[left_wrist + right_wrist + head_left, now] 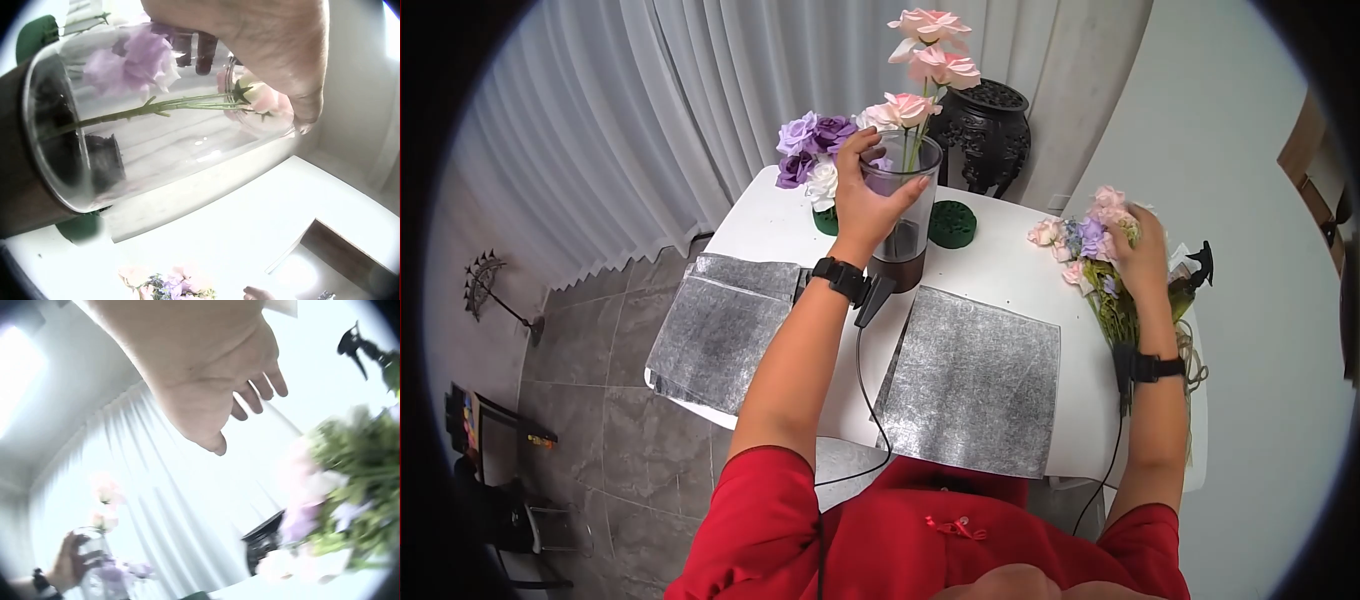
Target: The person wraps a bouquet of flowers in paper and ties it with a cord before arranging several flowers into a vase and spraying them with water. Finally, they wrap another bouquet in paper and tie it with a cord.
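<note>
My left hand (pixel 872 200) grips the upper part of a tall clear glass vase (pixel 908 232) with a dark brown base, its thumb and fingers spread round the rim. Pale pink roses (pixel 945 68) rise out of the vase; in the left wrist view their green stem (pixel 140 112) slants down inside the glass. Over at the right, my right hand (pixel 1142 258) is above a bunch of pink and purple flowers (pixel 1090 238) lying on the table. Its fingers hang loose with nothing in them in the right wrist view, apart from the blurred leaves and blossoms (pixel 350 487).
Purple and white roses (pixel 810 150) stand behind the vase on the left. A round green foam block (pixel 952 224) sits right of it. Dark grey sheets (pixel 975 385) cover the table's front. A black spray nozzle (pixel 1202 262) and a carved black stand (pixel 990 135) are beyond.
</note>
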The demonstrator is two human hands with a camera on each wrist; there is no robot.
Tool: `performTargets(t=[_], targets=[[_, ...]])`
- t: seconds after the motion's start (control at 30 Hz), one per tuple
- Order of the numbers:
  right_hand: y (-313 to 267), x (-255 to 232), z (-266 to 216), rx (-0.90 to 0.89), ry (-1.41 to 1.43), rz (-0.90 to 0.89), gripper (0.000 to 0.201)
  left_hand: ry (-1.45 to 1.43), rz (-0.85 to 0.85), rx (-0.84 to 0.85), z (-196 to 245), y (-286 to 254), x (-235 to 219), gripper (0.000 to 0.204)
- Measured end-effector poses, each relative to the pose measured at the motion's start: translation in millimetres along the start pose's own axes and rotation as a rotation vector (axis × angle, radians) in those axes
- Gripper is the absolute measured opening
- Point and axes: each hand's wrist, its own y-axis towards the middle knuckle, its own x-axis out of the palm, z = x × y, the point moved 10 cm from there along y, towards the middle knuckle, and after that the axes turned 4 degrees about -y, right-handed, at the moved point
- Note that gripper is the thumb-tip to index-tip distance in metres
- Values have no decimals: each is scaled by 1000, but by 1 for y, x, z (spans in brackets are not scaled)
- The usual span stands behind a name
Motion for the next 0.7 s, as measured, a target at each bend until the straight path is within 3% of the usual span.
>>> performTargets(t=[0.03,0.1,0.17,0.23,0.3,0.4,0.47,0.57,0.63,0.7], targets=[[6,15,-27,-6,235,-93,48,-4,-6,4,2,0,1,72],[4,50,-94,-84,416,-363,49,-10,-14,-17,1,0,1,72],[1,82,-145,-154,634,-461,54,-13,-9,-34,1,0,0,73],[16,104,-180,-191,700,-459,65,1,-8,-6,5,1,0,73],[41,131,-199,-57,835,-437,73,-11,-6,-21,3,0,0,74],[79,149,-234,-52,817,-440,70,-20,-2,-51,1,0,0,74],[85,154,-257,-87,755,-574,60,-18,11,-24,0,0,-1,75],[91,146,-271,-95,770,-582,50,9,33,-77,-4,-1,-3,77],[95,138,-272,-123,843,-483,42,-16,42,-64,-4,-1,-3,77],[111,82,-248,-180,1188,40,30,-59,40,-54,-6,0,-2,76]])
